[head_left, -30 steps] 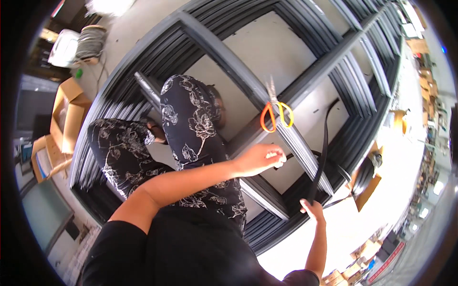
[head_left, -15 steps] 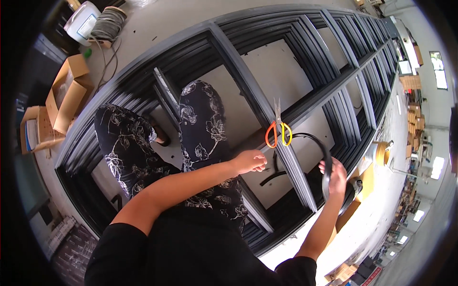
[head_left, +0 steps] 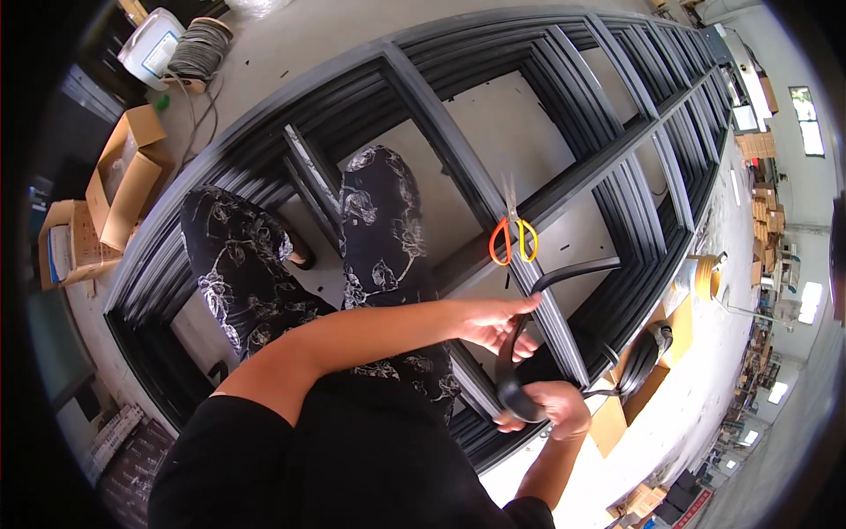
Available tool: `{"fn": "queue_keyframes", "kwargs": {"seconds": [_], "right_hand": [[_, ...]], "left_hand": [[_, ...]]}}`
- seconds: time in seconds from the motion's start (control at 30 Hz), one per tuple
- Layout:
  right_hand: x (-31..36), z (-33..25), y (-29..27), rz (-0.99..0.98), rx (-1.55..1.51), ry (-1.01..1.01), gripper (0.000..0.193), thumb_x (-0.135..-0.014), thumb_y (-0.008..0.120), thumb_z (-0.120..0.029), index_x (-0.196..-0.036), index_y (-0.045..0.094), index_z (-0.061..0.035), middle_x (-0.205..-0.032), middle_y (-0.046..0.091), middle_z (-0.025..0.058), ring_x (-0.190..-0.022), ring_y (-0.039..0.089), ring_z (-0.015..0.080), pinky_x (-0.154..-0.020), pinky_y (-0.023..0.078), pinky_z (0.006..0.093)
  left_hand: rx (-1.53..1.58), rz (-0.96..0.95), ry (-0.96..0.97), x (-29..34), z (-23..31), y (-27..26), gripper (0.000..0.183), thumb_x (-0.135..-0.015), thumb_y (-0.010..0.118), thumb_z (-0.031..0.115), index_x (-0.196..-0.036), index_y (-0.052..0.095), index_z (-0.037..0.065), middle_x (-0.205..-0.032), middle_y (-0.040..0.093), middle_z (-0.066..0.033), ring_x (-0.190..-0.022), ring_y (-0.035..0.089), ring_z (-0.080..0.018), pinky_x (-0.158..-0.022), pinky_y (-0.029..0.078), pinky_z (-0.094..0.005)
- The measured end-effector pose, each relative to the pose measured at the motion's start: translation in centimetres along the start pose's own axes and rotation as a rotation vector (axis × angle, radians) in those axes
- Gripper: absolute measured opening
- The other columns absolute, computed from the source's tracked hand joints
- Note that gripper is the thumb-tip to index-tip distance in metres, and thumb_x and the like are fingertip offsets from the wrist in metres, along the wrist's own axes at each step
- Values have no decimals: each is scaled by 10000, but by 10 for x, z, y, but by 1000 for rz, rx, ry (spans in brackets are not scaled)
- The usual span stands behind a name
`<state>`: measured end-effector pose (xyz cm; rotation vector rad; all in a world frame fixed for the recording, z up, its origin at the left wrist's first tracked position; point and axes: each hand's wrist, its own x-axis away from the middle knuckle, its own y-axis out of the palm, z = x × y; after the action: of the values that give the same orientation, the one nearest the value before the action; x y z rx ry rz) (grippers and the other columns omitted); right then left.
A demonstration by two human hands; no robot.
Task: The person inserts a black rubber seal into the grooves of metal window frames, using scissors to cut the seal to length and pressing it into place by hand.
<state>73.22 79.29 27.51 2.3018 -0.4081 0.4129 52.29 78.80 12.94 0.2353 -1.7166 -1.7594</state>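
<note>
A black flexible rubber strip bends in a loop between my hands. My right hand is closed round its lower part, low on the right. My left hand is just above and to the left, thumb and fingers apart, with the strip passing by its fingers. From there the strip curves up over a dark metal frame and out to the right. Scissors with one orange and one yellow handle lie on the frame, beyond my hands.
Large dark frames lie stacked around my legs, with crossbars and openings. At right stands a cardboard box with coiled black strip, near a yellow spool. Open cartons, a cable reel and a white jug are at left.
My right hand has come down and left, bringing the strip with it. My left hand has moved right and its curled fingers have spread beside the strip.
</note>
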Motion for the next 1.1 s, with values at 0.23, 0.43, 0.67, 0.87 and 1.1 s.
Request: {"fn": "queue_keyframes", "kwargs": {"seconds": [0.23,0.43,0.67,0.87,1.1], "right_hand": [[-72,15,31,370,277,-121,656,-798,733,-540,-940,629,92,-891,683,187,-782,668,235,-716,544,309],[-72,34,-7,671,181,-107,358,-946,646,-352,-912,556,-7,-567,446,-9,-460,361,72,-442,286,241],[-12,107,-79,1120,413,88,379,-902,706,-367,-775,529,-57,-591,454,-34,-466,405,55,-420,316,235],[20,118,-113,1554,1171,48,354,-876,711,-307,-811,555,5,-665,545,143,-594,461,268,-599,427,402],[77,143,-179,1821,779,131,393,-939,647,-323,-820,558,41,-691,569,131,-640,525,235,-631,452,367]], "left_hand": [[-273,-232,402,42,32,105,237,-905,636,215,-1040,522,57,-846,613,-37,-838,638,-150,-793,508,-289],[-173,297,788,48,94,69,188,-941,589,198,-903,542,19,-735,595,-65,-743,616,-160,-703,504,-310],[-187,803,896,12,121,-42,209,-952,617,215,-973,515,34,-864,618,-82,-772,630,-189,-703,522,-367],[-52,1027,447,-34,99,-94,187,-905,628,100,-1049,572,-5,-926,654,-107,-814,660,-222,-751,581,-419],[-4,989,626,-19,122,-85,184,-983,545,155,-1034,550,-21,-994,651,-142,-855,671,-250,-828,592,-392]]}}
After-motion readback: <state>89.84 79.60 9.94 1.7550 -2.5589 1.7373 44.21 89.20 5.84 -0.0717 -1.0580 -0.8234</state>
